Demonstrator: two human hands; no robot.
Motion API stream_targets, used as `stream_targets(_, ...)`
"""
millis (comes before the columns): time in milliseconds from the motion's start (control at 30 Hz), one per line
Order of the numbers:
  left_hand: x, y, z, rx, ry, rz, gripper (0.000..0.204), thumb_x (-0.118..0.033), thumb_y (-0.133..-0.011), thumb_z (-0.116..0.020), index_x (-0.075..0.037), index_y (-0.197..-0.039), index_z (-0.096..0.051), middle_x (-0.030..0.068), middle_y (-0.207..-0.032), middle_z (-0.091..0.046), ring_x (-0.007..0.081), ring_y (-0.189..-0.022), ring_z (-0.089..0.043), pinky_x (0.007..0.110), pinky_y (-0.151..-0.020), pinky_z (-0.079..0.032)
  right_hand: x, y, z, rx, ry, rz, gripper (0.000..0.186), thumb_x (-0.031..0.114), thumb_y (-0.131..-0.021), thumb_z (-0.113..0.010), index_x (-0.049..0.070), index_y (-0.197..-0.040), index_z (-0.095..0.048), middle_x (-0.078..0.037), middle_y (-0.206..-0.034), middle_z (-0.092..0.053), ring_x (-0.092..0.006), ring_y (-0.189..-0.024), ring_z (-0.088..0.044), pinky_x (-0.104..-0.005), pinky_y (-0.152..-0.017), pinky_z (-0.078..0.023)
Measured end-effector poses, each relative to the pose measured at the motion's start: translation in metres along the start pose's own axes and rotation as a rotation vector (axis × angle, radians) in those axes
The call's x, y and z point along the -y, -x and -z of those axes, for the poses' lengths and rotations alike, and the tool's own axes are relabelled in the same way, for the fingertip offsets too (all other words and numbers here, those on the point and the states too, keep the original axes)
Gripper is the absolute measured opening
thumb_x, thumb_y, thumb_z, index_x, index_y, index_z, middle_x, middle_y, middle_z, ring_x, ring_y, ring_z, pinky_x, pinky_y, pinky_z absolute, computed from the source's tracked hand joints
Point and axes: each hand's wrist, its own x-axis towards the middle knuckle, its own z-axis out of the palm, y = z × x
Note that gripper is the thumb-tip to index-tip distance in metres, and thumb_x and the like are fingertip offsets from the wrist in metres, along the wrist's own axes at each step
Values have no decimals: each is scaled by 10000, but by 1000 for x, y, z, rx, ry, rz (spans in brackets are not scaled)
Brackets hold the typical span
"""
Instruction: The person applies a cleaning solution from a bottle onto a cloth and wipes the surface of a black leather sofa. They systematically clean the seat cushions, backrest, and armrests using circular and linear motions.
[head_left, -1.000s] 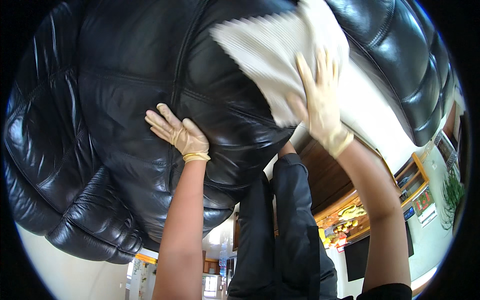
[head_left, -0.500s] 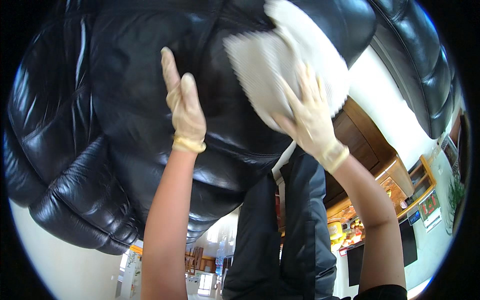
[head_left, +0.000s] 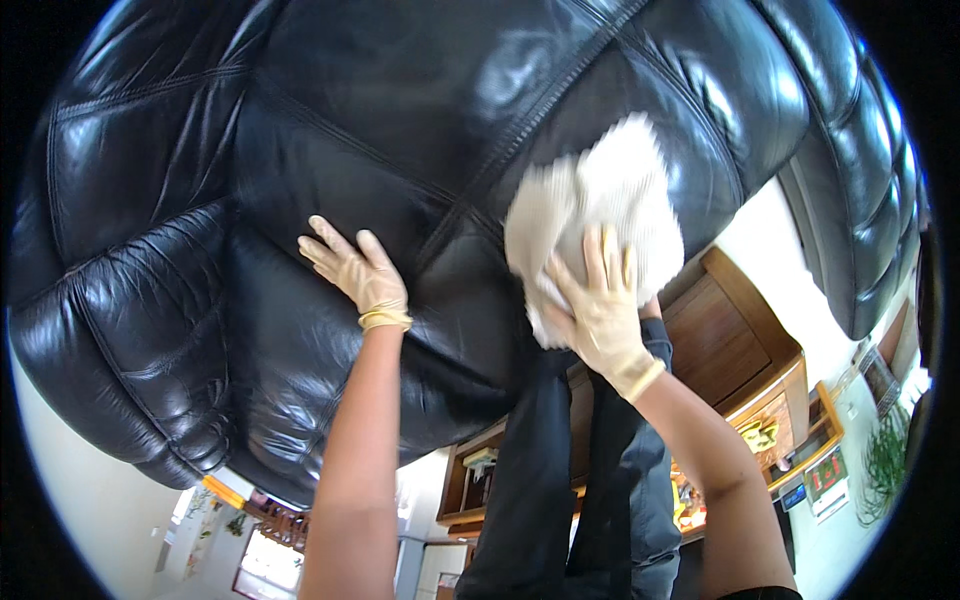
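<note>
A pale, ribbed cloth (head_left: 630, 180) lies bunched with folds over the black leather sofa (head_left: 400, 90), close to its front edge. My right hand (head_left: 605, 310), in a thin cream glove, holds the cloth against the leather with its fingers spread across the top. To the left, my left hand (head_left: 360, 280) wears the same kind of glove and is open, its fingers apart and holding nothing. It rests on or just above the seat leather; the exact contact is hard to tell. The cloth's underside is hidden, and its edges are slightly blurred.
A padded sofa arm (head_left: 140, 370) bulges at the left, and another black leather seat (head_left: 850, 180) stands at the far right. Beyond the front edge are my dark trouser legs (head_left: 520, 490), a brown wooden cabinet (head_left: 725, 330) and a green plant (head_left: 885, 460).
My right hand and the cloth have come down, nearer to me. My left hand has also come lower, its fingers now more spread. The view has shifted, showing more of the sofa's seams.
</note>
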Motion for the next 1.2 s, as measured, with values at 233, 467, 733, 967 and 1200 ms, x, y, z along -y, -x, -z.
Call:
stream_targets(233,-4,2,-32,-56,-52,22,794,-516,-1063,-357,-82,-1674,-96,353,-1681,-33,524,-1563,-58,645,-1241,-99,-18,-157,48,-388,364,-18,709,433,-933,-658,173,-1560,-451,-312,-1615,-324,-475,-1507,-289,-639,-1191,-246)
stream_targets(467,-1,0,-29,-38,-101,42,770,-452,-1058,-410,-96,-1674,-116,336,-1687,-54,520,-1559,-73,631,-1245,-104,19,-64,9,62,309,267,678,402,-945,-643,237,-1573,-444,-190,-1639,-365,-422,-1526,-292,-616,-1256,-164)
stream_targets(733,-16,-3,-45,-60,-19,3,780,-527,-1077,-315,-99,-1678,-67,294,-1709,10,479,-1582,-8,617,-1257,-45,-24,-205,56,-625,459,-231,570,379,-973,-570,-27,-1372,-585,-287,-1498,-492,-487,-1368,-437,-578,-1138,-337)
stream_targets(967,8,1,-26,-3,-91,61,810,-528,-1065,-351,-72,-1674,-75,299,-1706,18,482,-1581,-12,614,-1259,-37,4,-81,53,299,323,127,590,360,-979,-580,90,-1497,-497,-240,-1560,-420,-404,-1446,-393,-586,-1250,-208)
stream_targets(1200,-1,2,-36,-29,-36,10,790,-522,-1075,-320,-95,-1678,-42,307,-1704,40,482,-1583,2,609,-1259,-34,-55,-133,76,-423,348,-119,693,392,-983,-592,71,-1572,-420,-338,-1568,-384,-484,-1468,-339,-574,-1241,-181)
